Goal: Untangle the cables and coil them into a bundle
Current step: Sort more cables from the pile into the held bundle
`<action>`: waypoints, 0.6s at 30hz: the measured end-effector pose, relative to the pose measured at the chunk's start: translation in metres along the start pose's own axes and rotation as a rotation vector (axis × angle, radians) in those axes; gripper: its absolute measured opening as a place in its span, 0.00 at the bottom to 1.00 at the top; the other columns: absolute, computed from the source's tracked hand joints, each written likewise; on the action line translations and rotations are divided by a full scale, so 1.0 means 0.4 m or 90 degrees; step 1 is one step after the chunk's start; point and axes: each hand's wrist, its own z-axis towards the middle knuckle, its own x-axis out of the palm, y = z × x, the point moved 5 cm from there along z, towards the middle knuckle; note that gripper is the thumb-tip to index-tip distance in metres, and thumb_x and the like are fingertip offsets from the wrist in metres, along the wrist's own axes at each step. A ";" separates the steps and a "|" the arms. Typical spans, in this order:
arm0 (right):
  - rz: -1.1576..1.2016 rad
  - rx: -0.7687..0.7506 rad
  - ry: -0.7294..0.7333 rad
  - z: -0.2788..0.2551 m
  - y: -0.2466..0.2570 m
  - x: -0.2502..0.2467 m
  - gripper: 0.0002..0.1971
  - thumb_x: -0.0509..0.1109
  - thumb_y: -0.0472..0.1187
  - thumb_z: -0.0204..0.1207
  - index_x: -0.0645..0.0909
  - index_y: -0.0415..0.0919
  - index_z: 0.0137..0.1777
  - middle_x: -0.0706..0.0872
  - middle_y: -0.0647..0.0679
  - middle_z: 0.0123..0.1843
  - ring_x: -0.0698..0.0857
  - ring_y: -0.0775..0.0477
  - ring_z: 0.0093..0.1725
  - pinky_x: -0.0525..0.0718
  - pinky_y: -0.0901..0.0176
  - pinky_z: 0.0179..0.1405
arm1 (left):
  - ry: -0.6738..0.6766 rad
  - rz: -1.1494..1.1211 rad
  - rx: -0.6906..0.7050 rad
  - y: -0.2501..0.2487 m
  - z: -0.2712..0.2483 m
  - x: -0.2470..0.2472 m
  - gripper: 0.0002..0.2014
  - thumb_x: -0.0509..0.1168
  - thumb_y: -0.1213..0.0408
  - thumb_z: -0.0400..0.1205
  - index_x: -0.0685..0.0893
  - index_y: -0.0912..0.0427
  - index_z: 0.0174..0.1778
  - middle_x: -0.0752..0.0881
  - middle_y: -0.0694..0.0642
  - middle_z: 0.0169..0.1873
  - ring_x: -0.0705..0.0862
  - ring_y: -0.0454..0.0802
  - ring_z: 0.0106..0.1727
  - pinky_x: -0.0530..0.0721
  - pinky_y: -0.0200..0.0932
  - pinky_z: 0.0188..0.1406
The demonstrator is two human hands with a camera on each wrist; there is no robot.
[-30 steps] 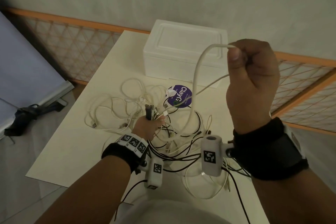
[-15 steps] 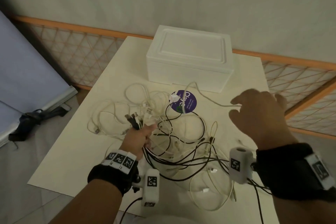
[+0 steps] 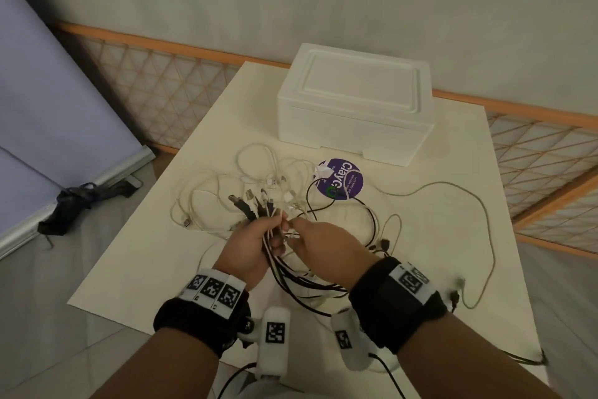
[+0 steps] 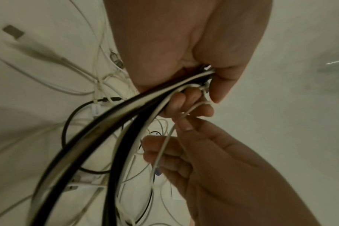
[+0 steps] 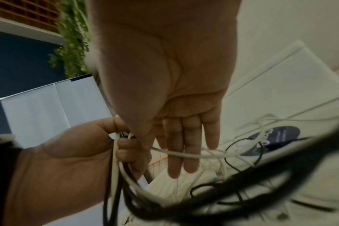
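Note:
My left hand (image 3: pixel 275 233) grips a bunch of black and white cable ends (image 3: pixel 259 204), their plugs fanning out above the fist. The cables trail down into a tangle (image 3: pixel 323 282) on the white table (image 3: pixel 145 253). My right hand (image 3: pixel 297 227) meets the left one fingertip to fingertip and pinches a thin white cable (image 4: pixel 162 146) just below the bunch. In the right wrist view that white cable (image 5: pixel 184 154) runs from under the thumb across the fingers (image 5: pixel 192 145). The left wrist view shows the left hand (image 4: pixel 194 97) clamped on the thick black and white strands (image 4: pixel 126 110).
A white foam box (image 3: pixel 356 107) stands at the back of the table, with a purple round label (image 3: pixel 343 178) in front of it. One long pale cable (image 3: pixel 485 214) loops over the table's right side. An orange lattice railing (image 3: pixel 155 101) runs behind; a black bag (image 3: pixel 74 204) lies on the floor left.
My right hand let go of the white cable it held up high, came down over the table, then moved left to the left hand and pinched a thin white cable. The left hand kept its grip.

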 end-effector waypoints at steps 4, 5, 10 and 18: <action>-0.061 -0.078 -0.007 -0.008 0.018 0.026 0.12 0.55 0.38 0.85 0.76 0.41 0.63 0.85 0.42 0.48 0.82 0.41 0.47 0.63 0.61 0.37 | -0.063 -0.013 0.021 0.008 -0.001 -0.019 0.10 0.58 0.66 0.86 0.84 0.63 0.47 0.87 0.55 0.33 0.75 0.43 0.25 0.72 0.36 0.23; -0.080 -0.084 -0.005 -0.012 0.019 0.030 0.13 0.55 0.37 0.85 0.76 0.41 0.64 0.84 0.42 0.48 0.82 0.41 0.48 0.60 0.63 0.37 | -0.080 -0.019 0.021 0.011 -0.004 -0.022 0.10 0.58 0.66 0.86 0.84 0.63 0.49 0.89 0.55 0.35 0.75 0.44 0.26 0.74 0.36 0.24; -0.099 -0.090 0.025 -0.043 0.025 0.044 0.18 0.56 0.33 0.80 0.75 0.45 0.67 0.84 0.42 0.47 0.82 0.40 0.48 0.68 0.55 0.39 | -0.121 -0.071 0.006 0.032 -0.008 -0.043 0.13 0.58 0.59 0.86 0.85 0.63 0.52 0.92 0.58 0.47 0.74 0.58 0.50 0.76 0.49 0.50; -0.162 -0.089 0.044 -0.060 0.051 0.055 0.18 0.55 0.33 0.80 0.72 0.44 0.68 0.71 0.44 0.38 0.81 0.36 0.43 0.76 0.48 0.37 | -0.108 -0.048 -0.013 0.046 -0.038 -0.032 0.15 0.63 0.49 0.80 0.75 0.58 0.39 0.81 0.53 0.23 0.78 0.48 0.25 0.79 0.41 0.27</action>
